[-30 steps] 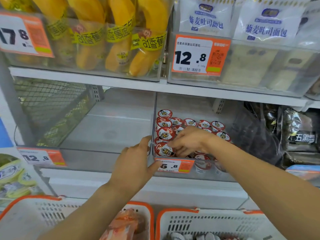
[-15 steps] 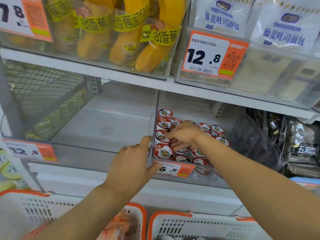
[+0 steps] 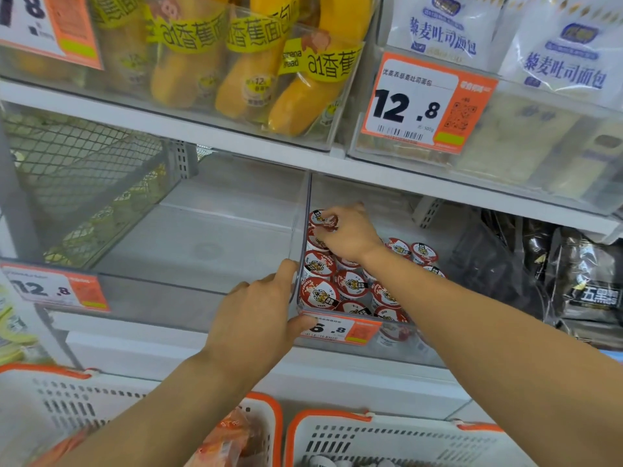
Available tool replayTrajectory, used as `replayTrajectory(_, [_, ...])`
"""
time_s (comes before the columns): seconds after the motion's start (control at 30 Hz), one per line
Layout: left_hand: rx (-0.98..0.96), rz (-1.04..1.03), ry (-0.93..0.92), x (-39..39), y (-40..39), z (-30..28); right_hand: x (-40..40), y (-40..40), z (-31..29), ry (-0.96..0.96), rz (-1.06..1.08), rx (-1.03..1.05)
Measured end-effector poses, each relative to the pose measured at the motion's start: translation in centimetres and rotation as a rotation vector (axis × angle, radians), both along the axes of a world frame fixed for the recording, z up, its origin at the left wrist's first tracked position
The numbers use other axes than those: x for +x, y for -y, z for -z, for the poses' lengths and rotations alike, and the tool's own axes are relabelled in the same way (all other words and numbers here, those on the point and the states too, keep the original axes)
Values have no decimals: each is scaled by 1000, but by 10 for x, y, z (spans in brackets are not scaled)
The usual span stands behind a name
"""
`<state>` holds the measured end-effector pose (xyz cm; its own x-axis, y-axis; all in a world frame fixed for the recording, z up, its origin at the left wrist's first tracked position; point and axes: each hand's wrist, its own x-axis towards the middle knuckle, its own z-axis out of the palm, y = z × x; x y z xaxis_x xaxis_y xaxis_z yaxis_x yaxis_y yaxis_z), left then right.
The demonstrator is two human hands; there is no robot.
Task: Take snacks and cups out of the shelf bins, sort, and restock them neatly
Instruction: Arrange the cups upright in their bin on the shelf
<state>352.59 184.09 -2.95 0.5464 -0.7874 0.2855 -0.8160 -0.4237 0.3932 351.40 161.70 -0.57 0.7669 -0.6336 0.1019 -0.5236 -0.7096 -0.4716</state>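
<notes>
My right hand (image 3: 350, 232) pinches a cup (image 3: 320, 218) at the bin's (image 3: 301, 237) back; my left hand (image 3: 256, 315) grips its front corner by the "6.8" tag (image 3: 340, 328).

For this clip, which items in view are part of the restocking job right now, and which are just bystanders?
In play:
- small red-and-white lidded cups in the clear plastic bin
- right hand touching the rearmost cup
- left hand gripping the bin's front corner
- white orange-rimmed baskets

Bystanders:
- yellow banana bread packs
- white toast bags
- dark foil packets
</notes>
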Motion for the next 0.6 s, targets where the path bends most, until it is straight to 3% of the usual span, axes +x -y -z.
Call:
replayTrajectory(0.07, [7, 3, 4, 0, 1, -1, 5, 6, 0, -153, -95, -80])
replayTrajectory(0.17, [6, 11, -1, 0, 0, -2, 14, 15, 9, -367, -168, -38])
replayTrajectory(0.5, [36, 23, -3, -1, 0, -2, 16, 21, 23, -382, -202, -37])
replayTrajectory(0.6, [41, 19, 19, 0, -1, -2, 7, 12, 13, -278, -187, -2])
